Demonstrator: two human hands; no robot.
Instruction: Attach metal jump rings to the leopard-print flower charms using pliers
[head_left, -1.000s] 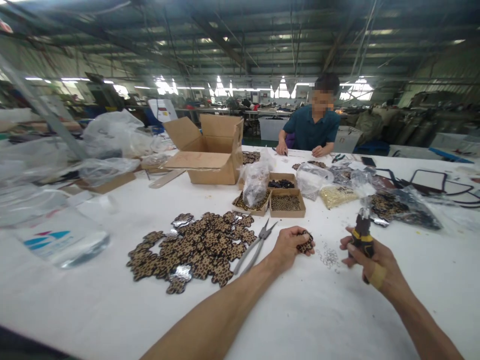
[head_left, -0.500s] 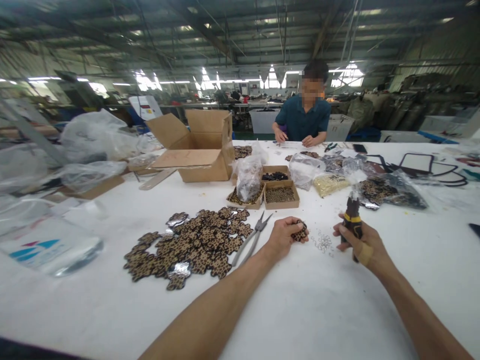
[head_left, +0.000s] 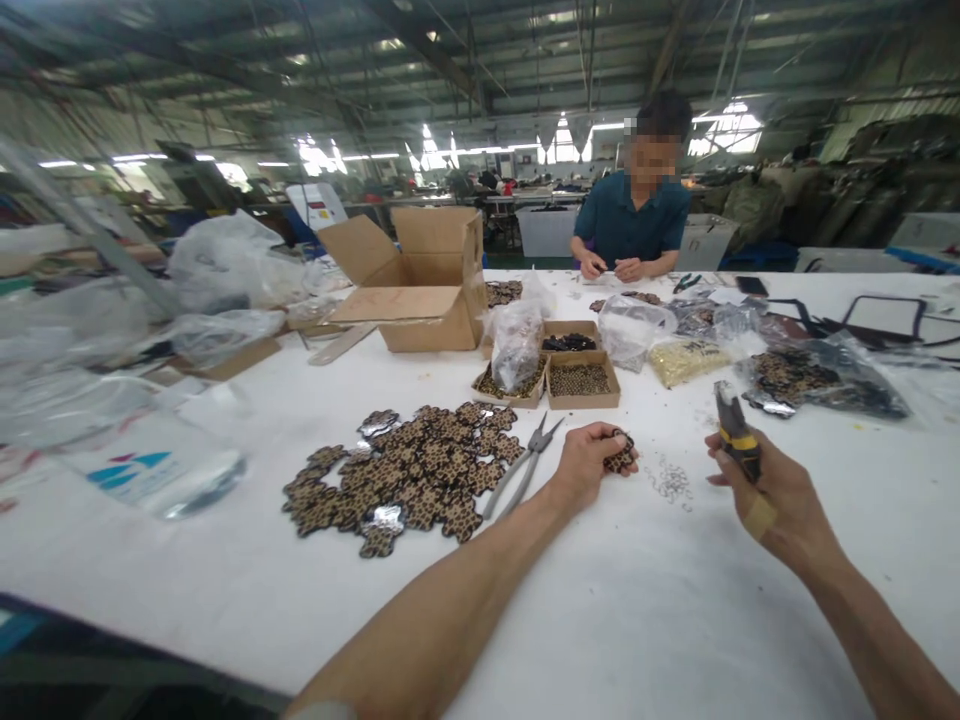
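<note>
Pinched in my left hand (head_left: 590,462) is a small leopard-print patch (head_left: 619,455) with a dark edge; the fingers cover part of it. My right hand (head_left: 776,490) is wrapped round a pair of pliers (head_left: 738,437) with black and yellow grips, jaws pointing up. On the white table between the hands lie many small metal rings (head_left: 671,482). Left of my left hand spreads a heap of leopard-print patches (head_left: 420,465), a few showing a silvery side. Grey-handled long-nose pliers (head_left: 527,467) lie between the heap and my left hand.
Beyond the hands stand small cardboard trays of metal parts (head_left: 581,380) and an open carton (head_left: 431,325). Plastic bags (head_left: 832,378) lie at the right, a printed bag (head_left: 161,470) at the left. Across the table (head_left: 585,600) sits a person (head_left: 634,220).
The whole view has shifted, so the table things appear farther right. The pliers in my right hand have tilted, their jaws leaning left. My left hand keeps its hold on the patch.
</note>
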